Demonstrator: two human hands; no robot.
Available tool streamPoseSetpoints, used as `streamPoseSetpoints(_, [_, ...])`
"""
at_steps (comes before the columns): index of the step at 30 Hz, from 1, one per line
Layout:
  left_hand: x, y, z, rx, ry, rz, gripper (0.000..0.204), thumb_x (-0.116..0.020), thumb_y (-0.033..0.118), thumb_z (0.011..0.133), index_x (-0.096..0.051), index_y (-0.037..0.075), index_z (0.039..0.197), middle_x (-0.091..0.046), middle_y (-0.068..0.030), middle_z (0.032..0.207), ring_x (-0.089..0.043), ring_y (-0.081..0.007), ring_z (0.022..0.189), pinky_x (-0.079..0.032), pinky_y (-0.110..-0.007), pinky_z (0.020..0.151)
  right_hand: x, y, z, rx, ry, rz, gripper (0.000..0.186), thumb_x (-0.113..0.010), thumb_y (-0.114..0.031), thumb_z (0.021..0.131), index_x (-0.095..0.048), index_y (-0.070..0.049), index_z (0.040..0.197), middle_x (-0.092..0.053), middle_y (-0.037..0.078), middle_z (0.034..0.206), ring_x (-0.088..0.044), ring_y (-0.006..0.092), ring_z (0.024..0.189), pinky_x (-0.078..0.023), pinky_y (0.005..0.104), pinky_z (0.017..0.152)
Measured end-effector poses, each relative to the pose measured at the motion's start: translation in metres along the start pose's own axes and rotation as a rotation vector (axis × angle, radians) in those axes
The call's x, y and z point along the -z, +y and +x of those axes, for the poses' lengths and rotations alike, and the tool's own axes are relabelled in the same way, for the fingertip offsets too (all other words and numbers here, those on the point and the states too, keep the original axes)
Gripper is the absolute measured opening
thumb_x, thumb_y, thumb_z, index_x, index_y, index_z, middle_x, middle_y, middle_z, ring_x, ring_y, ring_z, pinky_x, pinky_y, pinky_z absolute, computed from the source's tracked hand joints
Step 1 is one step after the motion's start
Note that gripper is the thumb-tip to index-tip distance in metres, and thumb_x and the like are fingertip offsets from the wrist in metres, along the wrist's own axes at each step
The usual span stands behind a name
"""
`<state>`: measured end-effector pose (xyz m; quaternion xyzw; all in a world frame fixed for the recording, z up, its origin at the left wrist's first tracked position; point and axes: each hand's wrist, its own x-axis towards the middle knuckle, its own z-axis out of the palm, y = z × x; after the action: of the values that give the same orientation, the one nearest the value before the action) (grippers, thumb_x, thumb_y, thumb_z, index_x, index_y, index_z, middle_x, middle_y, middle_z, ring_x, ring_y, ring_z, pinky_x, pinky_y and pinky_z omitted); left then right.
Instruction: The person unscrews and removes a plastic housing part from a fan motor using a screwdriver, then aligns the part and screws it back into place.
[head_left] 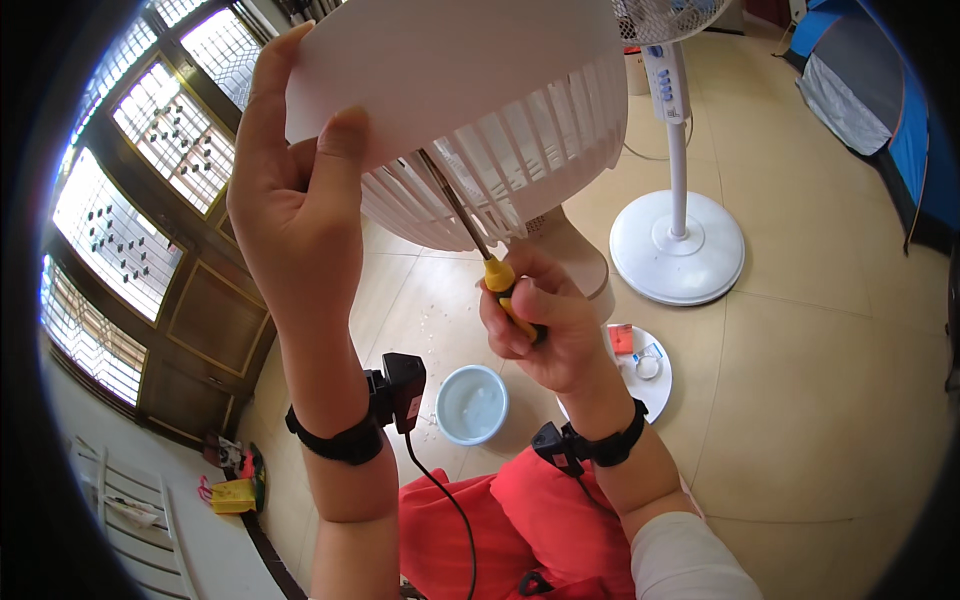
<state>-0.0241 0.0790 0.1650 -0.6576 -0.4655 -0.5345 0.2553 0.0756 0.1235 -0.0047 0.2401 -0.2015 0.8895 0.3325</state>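
A white fan with a slatted grille [530, 150] fills the upper middle, with a smooth white panel [450, 70] across its near side. My left hand [300, 195] grips the panel's left edge, thumb on the near face and fingers around the side. In my right hand [550, 320] is a screwdriver [497, 275] with a yellow and black handle, its shaft slanting up and left to the slats just under the panel. The shaft's tip is hard to make out against the grille. Below the grille shows the fan's pale base [578, 250], partly hidden behind my right hand.
A white standing fan [678, 170] rises at the right, near a blue and grey tent [850, 100]. Below my hands are a light blue basin [472, 372] and a white round tray [660, 395] with small items. Black straps with cabled devices [404, 385] circle my wrists.
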Motion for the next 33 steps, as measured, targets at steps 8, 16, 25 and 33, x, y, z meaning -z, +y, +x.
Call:
streamPoseSetpoints(8, [0.004, 0.01, -0.002, 0.043, -0.008, -0.011, 0.049, -0.061, 0.009, 0.087, -0.049, 0.011, 0.134, -0.064, 0.0, 0.088, -0.038, 0.0023, 0.048, -0.027, -0.014, 0.044, -0.001, 0.036, 0.006, 1.001, 0.478, -1.233, 0.028, -0.073, -0.012, 0.081, -0.058, -0.002, 0.103, -0.055, 0.004, 0.08, -0.045, 0.0111, 0.062, -0.039, 0.0198, 0.056])
streamPoseSetpoints(16, [0.002, 0.004, -0.003, 0.022, 0.009, -0.062, 0.05, -0.063, 0.012, 0.087, -0.048, 0.01, 0.135, -0.062, 0.0029, 0.074, -0.035, 0.0023, 0.044, -0.021, -0.015, 0.042, 0.02, 0.053, 0.012, 1.272, 0.434, -1.346, 0.035, -0.065, 0.005, 0.081, -0.04, 0.003, 0.105, -0.052, 0.019, 0.101, -0.054, 0.0186, 0.076, -0.049, 0.0267, 0.069])
streamPoseSetpoints(25, [0.0, 0.006, -0.001, 0.003, -0.051, -0.092, 0.051, -0.065, 0.013, 0.087, -0.048, 0.012, 0.135, -0.067, -0.0005, 0.092, -0.036, 0.0029, 0.045, -0.024, -0.013, 0.04, 0.022, 0.038, 0.006, 0.81, 0.297, -0.608, 0.031, -0.069, -0.009, 0.084, -0.047, -0.001, 0.104, -0.058, 0.01, 0.094, -0.052, 0.01, 0.073, -0.045, 0.0224, 0.063])
streamPoseSetpoints(33, [0.001, 0.001, -0.001, -0.022, -0.052, -0.166, 0.051, -0.064, 0.012, 0.087, -0.047, 0.01, 0.136, -0.066, -0.0019, 0.105, -0.035, 0.0034, 0.046, -0.024, -0.013, 0.04, 0.036, -0.004, 0.012, 0.039, -0.092, 0.03, 0.022, -0.062, -0.021, 0.089, -0.055, -0.011, 0.107, -0.052, 0.01, 0.078, -0.032, 0.0068, 0.052, -0.027, 0.0174, 0.043])
